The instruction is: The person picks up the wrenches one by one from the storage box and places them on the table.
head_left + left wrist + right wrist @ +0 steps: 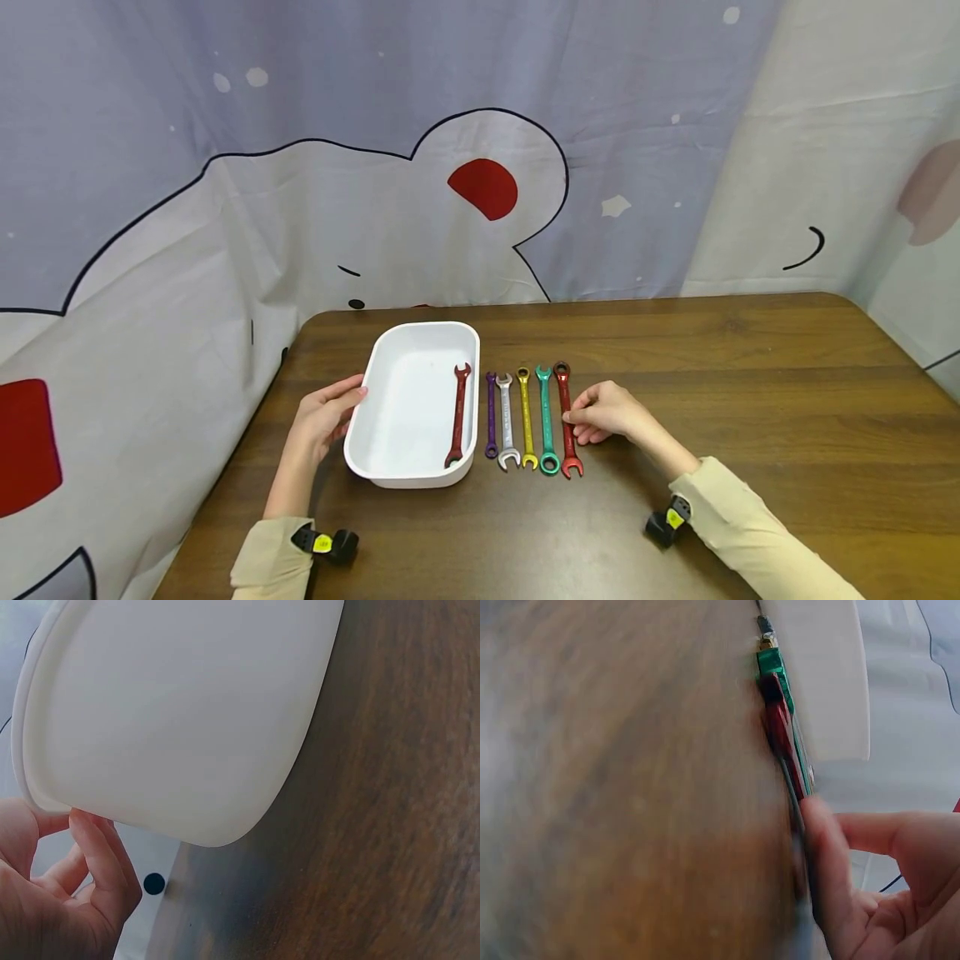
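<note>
My left hand (322, 417) pinches the left rim of a white plastic tray (397, 400), thumb over the edge and fingers beneath. Inside the tray, along its right wall, lies a dark red combination wrench (458, 417). Right of the tray is a row of wrenches on the table: purple (491, 417), silver (506, 421), yellow (527, 421), green (546, 417) and red (566, 392). My right hand (606, 412) pinches the red wrench at mid-handle; it lies at table level, open end towards me. In the right wrist view the fingertips partly hide its handle.
The brown wooden table (750, 400) extends to the right and in front of the tray. A printed cloth (337, 225) hangs behind it and along the left side.
</note>
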Demonstrator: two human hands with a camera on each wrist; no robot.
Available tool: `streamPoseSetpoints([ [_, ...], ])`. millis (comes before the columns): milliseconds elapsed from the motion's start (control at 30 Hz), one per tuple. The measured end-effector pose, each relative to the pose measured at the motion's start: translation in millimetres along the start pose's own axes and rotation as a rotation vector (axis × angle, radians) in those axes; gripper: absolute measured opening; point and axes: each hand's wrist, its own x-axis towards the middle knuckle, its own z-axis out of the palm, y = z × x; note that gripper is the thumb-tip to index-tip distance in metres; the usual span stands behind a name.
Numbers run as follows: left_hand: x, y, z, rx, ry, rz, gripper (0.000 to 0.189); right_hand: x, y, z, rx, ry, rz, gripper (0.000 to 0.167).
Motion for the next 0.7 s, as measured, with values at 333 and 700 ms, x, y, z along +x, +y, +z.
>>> streamPoseSetpoints([
  [333,-0.3,-0.1,-0.3,0.010,0.002,-0.005,0.053,4.8,-0.1,-0.3,0.002,-0.013,0.006,0.013],
  [700,-0.7,-0.3,0.1,-0.009,-0.007,0.000,0.053,1.3,-2.9,-1.9,-0.002,-0.022,-0.010,0.013],
])
